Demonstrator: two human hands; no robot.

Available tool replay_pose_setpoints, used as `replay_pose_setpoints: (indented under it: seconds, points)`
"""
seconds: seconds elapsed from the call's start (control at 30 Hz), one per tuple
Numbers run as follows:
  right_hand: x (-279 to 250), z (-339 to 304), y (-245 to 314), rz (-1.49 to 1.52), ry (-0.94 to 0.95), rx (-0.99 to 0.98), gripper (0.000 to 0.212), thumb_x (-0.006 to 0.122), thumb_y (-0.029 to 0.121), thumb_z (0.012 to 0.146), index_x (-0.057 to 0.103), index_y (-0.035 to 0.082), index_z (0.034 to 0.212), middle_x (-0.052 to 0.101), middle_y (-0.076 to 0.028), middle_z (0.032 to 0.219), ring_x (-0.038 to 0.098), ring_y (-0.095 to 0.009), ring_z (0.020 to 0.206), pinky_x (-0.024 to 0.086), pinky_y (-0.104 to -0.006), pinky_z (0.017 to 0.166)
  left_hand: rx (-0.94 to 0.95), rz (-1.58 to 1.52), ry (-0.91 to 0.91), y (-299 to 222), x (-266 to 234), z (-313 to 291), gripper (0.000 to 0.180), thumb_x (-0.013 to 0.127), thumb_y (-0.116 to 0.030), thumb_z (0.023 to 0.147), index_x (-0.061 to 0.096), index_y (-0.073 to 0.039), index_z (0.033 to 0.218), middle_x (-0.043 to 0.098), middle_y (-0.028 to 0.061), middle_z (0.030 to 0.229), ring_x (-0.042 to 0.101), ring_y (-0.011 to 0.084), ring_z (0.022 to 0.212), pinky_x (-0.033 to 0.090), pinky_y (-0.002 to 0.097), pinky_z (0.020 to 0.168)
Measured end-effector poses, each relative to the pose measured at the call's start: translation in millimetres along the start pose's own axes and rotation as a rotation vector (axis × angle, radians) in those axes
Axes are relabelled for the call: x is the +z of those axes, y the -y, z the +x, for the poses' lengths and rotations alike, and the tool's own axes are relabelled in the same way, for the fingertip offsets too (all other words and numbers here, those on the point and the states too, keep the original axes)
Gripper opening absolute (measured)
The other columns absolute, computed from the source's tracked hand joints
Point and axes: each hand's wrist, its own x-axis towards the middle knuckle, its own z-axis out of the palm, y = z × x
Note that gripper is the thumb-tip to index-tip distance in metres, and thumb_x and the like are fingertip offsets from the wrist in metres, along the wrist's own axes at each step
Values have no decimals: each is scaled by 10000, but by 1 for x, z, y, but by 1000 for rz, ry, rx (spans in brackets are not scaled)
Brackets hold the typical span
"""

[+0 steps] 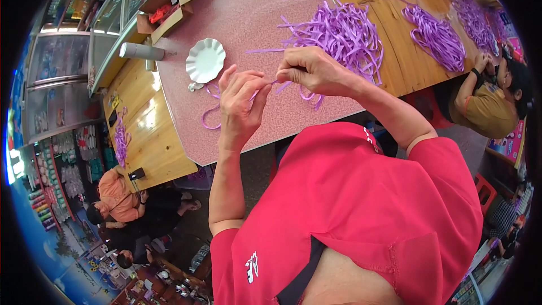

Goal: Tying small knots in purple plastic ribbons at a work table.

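Note:
Above the pink speckled table (226, 17), both my hands meet on a thin purple ribbon (275, 82). My left hand (244, 99) pinches it between thumb and fingers, its upper fingers raised. My right hand (316, 70) is closed in a pinch on the same ribbon, just to the right. A looped length of purple ribbon (210, 120) hangs below and left of my left hand. Just beyond my right hand lies a large tangled pile of purple ribbons (344, 34). A white scalloped dish (205, 61) sits left of my left hand, with a small white scrap (195, 86) at its edge.
At the far left stand an opened cardboard box (169, 11) with red contents and a grey cylinder (141, 51). More purple ribbon bundles (436, 39) lie on the wooden table to the right. A person in a mustard top (491, 104) works there; a person in orange (119, 195) sits left.

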Motion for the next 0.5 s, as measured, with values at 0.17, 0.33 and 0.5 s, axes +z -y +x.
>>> replay_pose_setpoints:
  seconds: [0.17,0.33,0.5]
  points:
    - [-3,3,-20,70,121,-57,204,656,176,916,651,-28,909,641,-70,831,590,-149,764,469,-304,693,-192,-272,18,4,-4,-18,95,685,-44,835,651,-46,923,668,59,899,634,201,942,402,406,988]
    - [-29,3,-60,372,373,301,220,696,215,895,699,8,968,647,17,849,563,-61,801,450,-237,712,-655,-719,-220,12,-19,-42,70,625,-69,925,649,-24,974,669,63,951,595,132,937,453,287,893]
    - [-38,-11,-120,284,442,479,268,736,227,855,715,18,1022,667,22,847,565,-43,776,452,-213,687,-656,-732,-327,36,-31,-73,144,566,-137,974,640,-13,985,665,72,936,585,119,904,451,271,860]
